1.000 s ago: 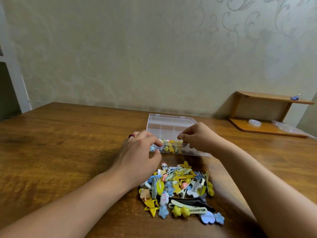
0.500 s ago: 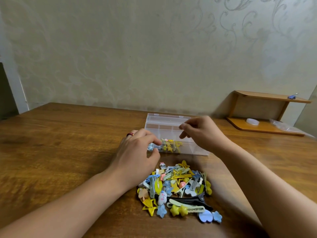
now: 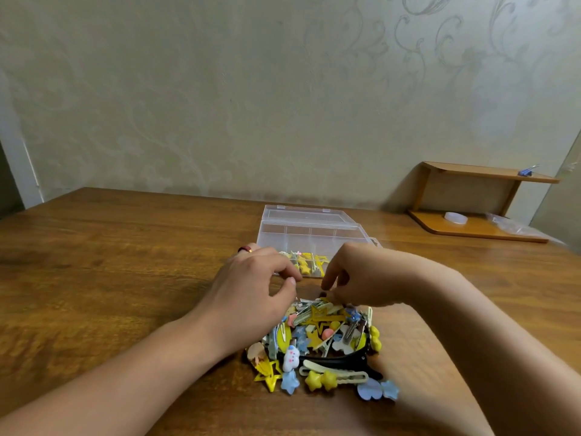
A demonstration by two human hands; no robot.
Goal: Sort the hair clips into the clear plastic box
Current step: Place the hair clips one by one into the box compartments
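The heap of small hair clips in yellow, blue, white and black plastic and metal [image 3: 323, 344] lay on the brown wooden table [image 3: 125, 262] near its front edge, roughly at the middle of its width; just behind the heap stood the clear plastic box with divided compartments [image 3: 309, 234], its lid folded back toward the far edge, a few yellow clips [image 3: 306, 262] already in its nearest compartment; most of the sorting appeared undone. The risk, as I judge it, was tangling; the clips were interlocked, so lifting one could drag neighbours out and scatter them across the table, or a springy clip could slip from a fingertip pinch. The right hand [image 3: 361, 278] reached down to the heap's far side, fingertips curled onto the top clips; whether it had closed on one I cannot tell. The left hand [image 3: 251, 287], a red ring on one finger, hovered beside the heap's far left, fingers loosely bent and holding nothing.
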